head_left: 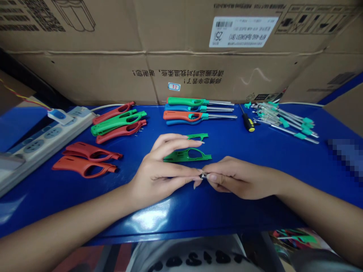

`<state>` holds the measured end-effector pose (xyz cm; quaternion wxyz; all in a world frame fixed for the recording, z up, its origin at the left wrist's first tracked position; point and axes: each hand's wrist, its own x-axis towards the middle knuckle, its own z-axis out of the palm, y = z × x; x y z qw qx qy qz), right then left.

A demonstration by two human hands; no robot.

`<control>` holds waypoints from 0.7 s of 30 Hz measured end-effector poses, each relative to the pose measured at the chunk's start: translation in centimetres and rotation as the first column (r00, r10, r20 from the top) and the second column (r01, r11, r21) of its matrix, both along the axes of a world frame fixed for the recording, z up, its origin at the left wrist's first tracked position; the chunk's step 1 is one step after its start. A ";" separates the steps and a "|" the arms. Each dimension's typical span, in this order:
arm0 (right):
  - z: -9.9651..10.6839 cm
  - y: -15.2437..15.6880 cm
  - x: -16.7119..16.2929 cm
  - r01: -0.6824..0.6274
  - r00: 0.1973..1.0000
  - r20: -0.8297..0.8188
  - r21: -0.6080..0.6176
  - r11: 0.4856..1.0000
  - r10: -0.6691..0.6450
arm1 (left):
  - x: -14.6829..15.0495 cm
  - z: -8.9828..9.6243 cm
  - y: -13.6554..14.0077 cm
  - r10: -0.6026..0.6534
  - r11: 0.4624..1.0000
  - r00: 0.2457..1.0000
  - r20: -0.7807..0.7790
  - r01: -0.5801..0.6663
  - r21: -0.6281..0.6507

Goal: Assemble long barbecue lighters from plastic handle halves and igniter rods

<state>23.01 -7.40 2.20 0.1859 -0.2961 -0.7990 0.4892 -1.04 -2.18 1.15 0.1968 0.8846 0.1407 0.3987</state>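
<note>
At the far left of my blue counter (pixel 244 217) lies a power strip (pixel 61 136) with a plug in it. Just beside it rest two orange-red handles (pixel 69 165), and behind these a small pile of red and green handles (pixel 113 125).

Next comes my left grip (pixel 153 170): thumb and forefinger are pinched nearly together on a small metal part (pixel 204 175), while my other fingers fan out loosely. Past them lie two green shells (pixel 185 155), partly hidden; I cannot tell whether my fingers touch them. Farther back, four lighters (pixel 181 114) lie side by side, metal tubes pointing right.

The small metal part sits between my two sets of fingertips, over the counter's near half. From its other side my right grip (pixel 244 179) pinches it, thumb pressed in, remaining fingers curled under.

Beyond, a black-and-yellow screwdriver (pixel 248 122) lies near a heap of metal rods (pixel 292 119) with teal fittings.
</note>
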 end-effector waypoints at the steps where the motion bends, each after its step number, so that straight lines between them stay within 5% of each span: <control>1: 0.1 0.0 0.0 -0.003 1.000 0.006 -0.001 1.000 0.003 | 0.0 0.0 0.0 -0.005 1.000 1.000 0.000 0.005 0.001; 14: -0.6 -0.2 -0.4 0.124 0.975 0.152 0.225 0.966 -0.160 | 0.6 -0.9 -0.3 -0.002 0.991 1.000 -0.021 -0.001 -0.133; 21: -0.5 0.5 0.3 0.246 0.934 0.142 0.406 0.880 -0.327 | 0.3 -0.7 0.0 0.060 0.968 0.993 -0.102 -0.083 -0.235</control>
